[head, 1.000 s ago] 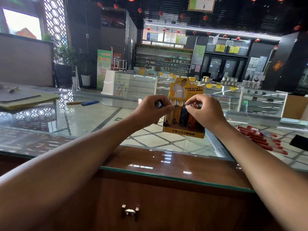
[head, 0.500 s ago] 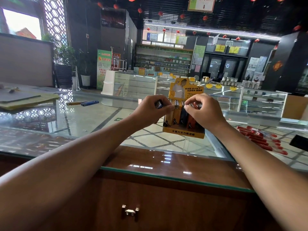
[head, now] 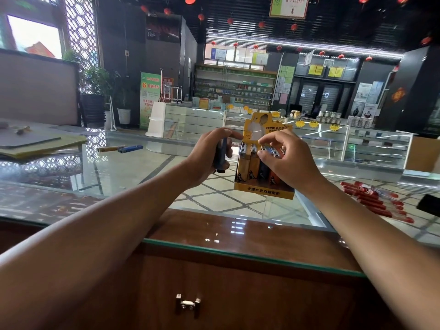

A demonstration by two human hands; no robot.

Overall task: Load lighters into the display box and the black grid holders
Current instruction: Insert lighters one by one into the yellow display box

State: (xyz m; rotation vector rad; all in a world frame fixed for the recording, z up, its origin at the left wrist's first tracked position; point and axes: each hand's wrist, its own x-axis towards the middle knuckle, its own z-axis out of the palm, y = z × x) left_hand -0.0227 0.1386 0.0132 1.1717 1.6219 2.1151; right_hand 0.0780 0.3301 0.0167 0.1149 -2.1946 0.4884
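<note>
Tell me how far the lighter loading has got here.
Done: the display box front row looks filled with upright lighters. In hand: the left hand grips a dark blue lighter beside it; the right hand is at the lighter tops. Left: a loose blue lighter and red lighters lie on the glass counter; no grid holder clearly visible.

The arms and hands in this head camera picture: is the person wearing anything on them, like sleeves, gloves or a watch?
Nothing that shows. The left arm and right arm are bare down to the picture's edge, with no sleeve in view. The left hand and right hand are ungloved, and no watch, bracelet or ring is visible.
</note>
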